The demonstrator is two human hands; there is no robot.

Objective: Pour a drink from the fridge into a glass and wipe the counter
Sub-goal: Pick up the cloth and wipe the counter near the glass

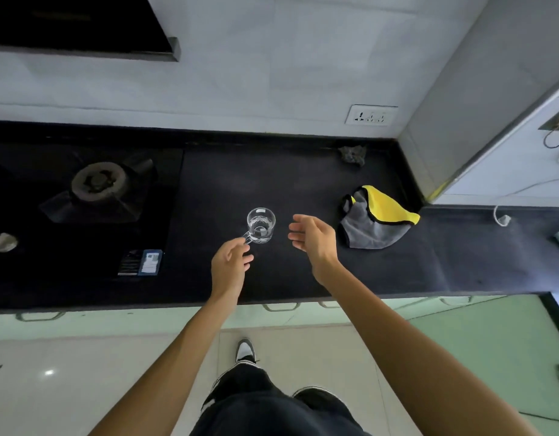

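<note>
A clear glass mug [261,225] with a handle stands upright on the black counter [271,171], near its middle. My left hand [230,265] is just in front of the mug, its fingertips at the handle. My right hand [312,238] hovers a little to the right of the mug, fingers loosely curved and holding nothing. A grey and yellow cloth [375,217] lies crumpled on the counter further right. No drink container is in view.
A gas hob with a burner [99,181] takes up the counter's left part, with a small card [145,262] at its front corner. A dark scrubber [353,154] sits at the back wall. A grey fridge side [460,99] rises on the right.
</note>
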